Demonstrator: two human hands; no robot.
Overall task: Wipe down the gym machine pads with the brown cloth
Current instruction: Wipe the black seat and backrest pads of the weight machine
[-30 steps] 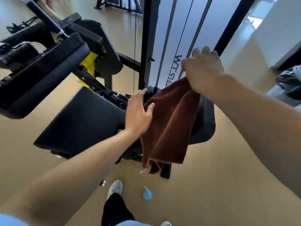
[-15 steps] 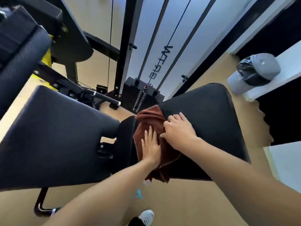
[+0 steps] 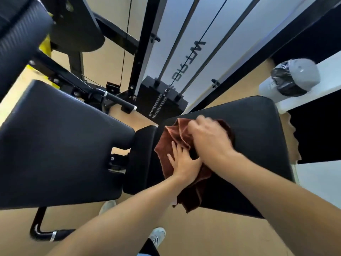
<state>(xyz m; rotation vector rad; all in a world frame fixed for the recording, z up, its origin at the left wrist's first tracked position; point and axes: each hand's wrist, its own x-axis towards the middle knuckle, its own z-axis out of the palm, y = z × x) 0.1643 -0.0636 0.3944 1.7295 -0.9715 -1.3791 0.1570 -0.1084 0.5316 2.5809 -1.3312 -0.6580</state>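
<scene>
The brown cloth lies bunched on the black right-hand pad of the gym machine, one corner hanging over the pad's near edge. My left hand rests flat on the cloth with its fingers spread. My right hand, slightly blurred, presses down on the cloth's upper part, fingers curled into the fabric. A larger black pad sits to the left, and a narrow black pad lies between the two. A rolled pad is at the upper left.
The weight stack with guide rods and cable stands behind the pads. A grey bin with a black liner sits on a white ledge at right. A black frame foot lies on the tan floor. My shoe is below.
The cloth came down from hanging in my right hand onto the right pad. Both hands now press on it, and my right hand has shifted up and right over it.
</scene>
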